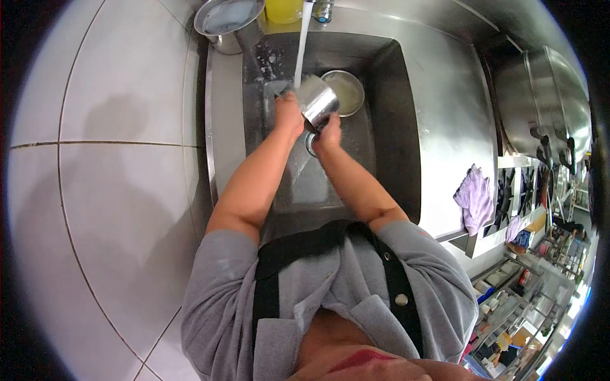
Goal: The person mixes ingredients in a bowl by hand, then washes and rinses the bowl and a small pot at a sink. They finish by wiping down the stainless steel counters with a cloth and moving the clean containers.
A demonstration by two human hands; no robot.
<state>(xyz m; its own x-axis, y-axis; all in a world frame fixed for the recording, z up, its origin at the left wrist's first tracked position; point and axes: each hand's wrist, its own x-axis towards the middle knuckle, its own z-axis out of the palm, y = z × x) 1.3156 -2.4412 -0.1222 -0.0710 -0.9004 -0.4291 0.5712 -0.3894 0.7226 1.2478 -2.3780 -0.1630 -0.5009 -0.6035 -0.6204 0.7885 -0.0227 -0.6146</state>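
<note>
Over the sink [394,127], a shiny metal cylindrical container [321,101] is tilted on its side under the water stream [303,47] from the tap. My left hand [290,115] grips its left side near the rim, fingers partly hidden behind it. My right hand [329,133] is closed round its lower right end. Just behind the container, a round metal bowl [348,92] with cloudy liquid sits in the basin. The drain [311,143] shows between my wrists.
A metal pot [219,37] of soapy water and a yellow container [284,11] stand behind the sink. On the right counter's near edge lies a purple cloth [475,198]. Large steel pots [543,101] stand beyond it, and a tiled wall [121,82] rises at left.
</note>
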